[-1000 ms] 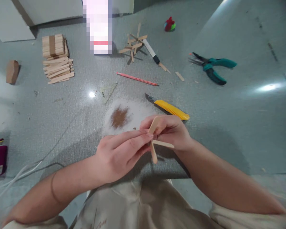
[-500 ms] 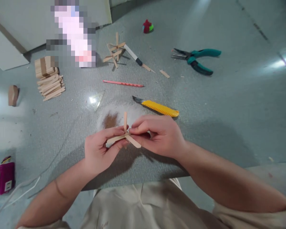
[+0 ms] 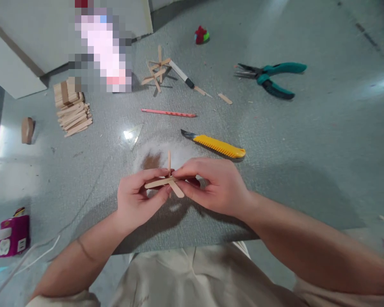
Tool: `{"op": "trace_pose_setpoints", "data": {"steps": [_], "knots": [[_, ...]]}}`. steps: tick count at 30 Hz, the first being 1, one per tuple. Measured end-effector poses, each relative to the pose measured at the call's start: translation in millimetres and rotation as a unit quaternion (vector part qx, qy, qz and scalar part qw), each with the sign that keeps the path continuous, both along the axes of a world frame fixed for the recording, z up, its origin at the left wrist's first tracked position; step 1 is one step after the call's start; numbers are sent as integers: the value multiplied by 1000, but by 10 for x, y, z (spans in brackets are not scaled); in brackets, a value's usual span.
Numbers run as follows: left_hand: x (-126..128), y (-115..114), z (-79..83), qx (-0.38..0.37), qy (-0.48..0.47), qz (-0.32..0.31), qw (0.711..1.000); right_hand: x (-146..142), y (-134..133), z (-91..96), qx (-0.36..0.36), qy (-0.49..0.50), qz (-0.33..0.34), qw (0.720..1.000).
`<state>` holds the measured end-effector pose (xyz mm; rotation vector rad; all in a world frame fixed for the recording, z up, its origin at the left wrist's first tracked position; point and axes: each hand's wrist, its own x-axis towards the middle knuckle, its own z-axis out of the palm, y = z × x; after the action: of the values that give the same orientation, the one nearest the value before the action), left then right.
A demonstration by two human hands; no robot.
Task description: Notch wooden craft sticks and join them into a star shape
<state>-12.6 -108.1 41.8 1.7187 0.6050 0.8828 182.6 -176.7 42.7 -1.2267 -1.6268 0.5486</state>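
Observation:
Both my hands hold a small piece made of crossed wooden craft sticks (image 3: 166, 182) just above the near edge of the grey table (image 3: 307, 149). My left hand (image 3: 139, 198) pinches it from the left, fingers closed on one stick. My right hand (image 3: 211, 185) pinches it from the right at the joint. One stick points up and away, another juts down to the right. A brown stain on a white patch (image 3: 153, 160) lies just beyond the hands.
A yellow utility knife (image 3: 216, 145) lies past my right hand, a red pencil (image 3: 168, 113) farther on. Green pliers (image 3: 272, 76) sit at the far right. Another stick assembly (image 3: 156, 72) and a stack of sticks (image 3: 72, 108) lie at the back. A magenta power strip (image 3: 13, 236) is on the left.
The stick piece has been turned from upright to lying more flat between both hands. The view has shifted, and the hands sit slightly left of where they were.

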Motion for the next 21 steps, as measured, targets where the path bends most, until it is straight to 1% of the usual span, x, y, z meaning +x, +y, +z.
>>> {"op": "trace_pose_setpoints", "data": {"steps": [4,6,8,10,12,14,15,21], "knots": [[2,-7,-10,2,3,9,1000,1,-13,6,-14,24,14,1000],[0,0,-24,12,-2,10,1000,1,-15,5,-34,57,23,998],[2,14,-30,29,-2,12,999,-3,-9,-2,-68,113,27,991],[13,33,-19,44,9,10,999,-12,1,-13,-120,195,26,973],[29,52,4,46,18,1,999,-22,13,-22,-182,279,25,943],[46,66,28,31,19,-7,999,-30,23,-27,-225,332,24,916],[53,70,36,21,18,-9,1000,-33,26,-29,-237,346,23,908],[65,73,22,-72,13,6,997,-48,30,-70,-259,382,13,887]]}}
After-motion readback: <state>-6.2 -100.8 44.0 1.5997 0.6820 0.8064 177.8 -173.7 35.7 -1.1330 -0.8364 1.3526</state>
